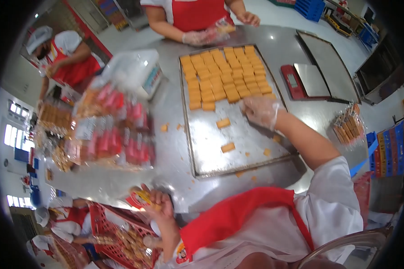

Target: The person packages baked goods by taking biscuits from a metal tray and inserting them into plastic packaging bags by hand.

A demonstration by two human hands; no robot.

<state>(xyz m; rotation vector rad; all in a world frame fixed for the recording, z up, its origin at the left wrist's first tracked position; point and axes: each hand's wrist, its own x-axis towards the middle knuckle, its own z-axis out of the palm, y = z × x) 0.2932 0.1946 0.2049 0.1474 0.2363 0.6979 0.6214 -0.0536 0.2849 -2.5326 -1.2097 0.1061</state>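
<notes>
My right hand (261, 112), in a clear plastic glove, reaches over the metal tray (211, 159) with its fingers curled at the near edge of the rows of golden rectangular biscuits (224, 74). What its fingertips hold is hidden. Two loose biscuits (223, 123) lie on the bare part of the tray, with crumbs around. Low on the left, my left hand (160, 204) is closed around a small clear packet (141, 198) with a red and yellow label. That packet is held beside the table's front edge, above a red crate.
Packed biscuit bags (107, 130) are piled at left beside a white scale (137, 74). A red kitchen scale (296, 80), an upright-edged tray (327, 62) and a biscuit packet (348, 125) lie right. A co-worker (193, 13) stands opposite. The red crate (116, 237) holds packets.
</notes>
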